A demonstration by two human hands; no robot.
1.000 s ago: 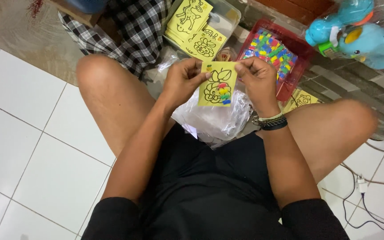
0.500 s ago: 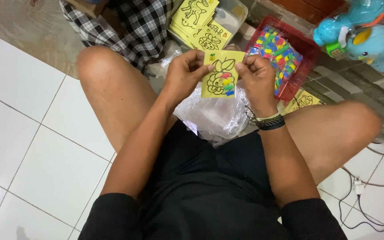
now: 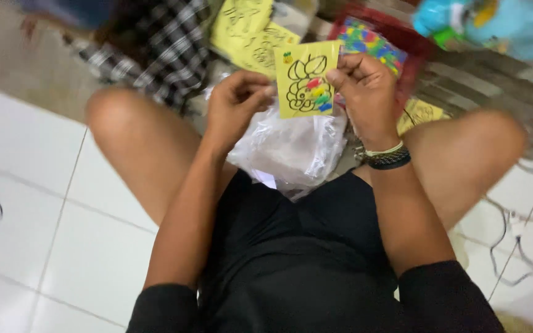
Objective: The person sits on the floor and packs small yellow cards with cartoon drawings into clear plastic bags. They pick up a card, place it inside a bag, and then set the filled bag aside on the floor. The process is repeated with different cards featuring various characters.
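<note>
Seen from the head view, a flat yellow card (image 3: 306, 79), square with a black outline drawing partly filled in colour, is held above a crinkled clear plastic bag (image 3: 291, 151). The right hand (image 3: 368, 98) pinches its right edge in a clenched grip; the left hand (image 3: 235, 108) curls against its left edge. Left of the bag lie glossy white floor tiles (image 3: 26, 166); beyond it, a red tray (image 3: 402, 43) of coloured pieces.

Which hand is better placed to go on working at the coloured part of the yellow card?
Probably the right hand: its fingers pinch the yellow card right beside the coloured patches. The left hand only steadies the card's left edge, above the clear plastic bag.
</note>
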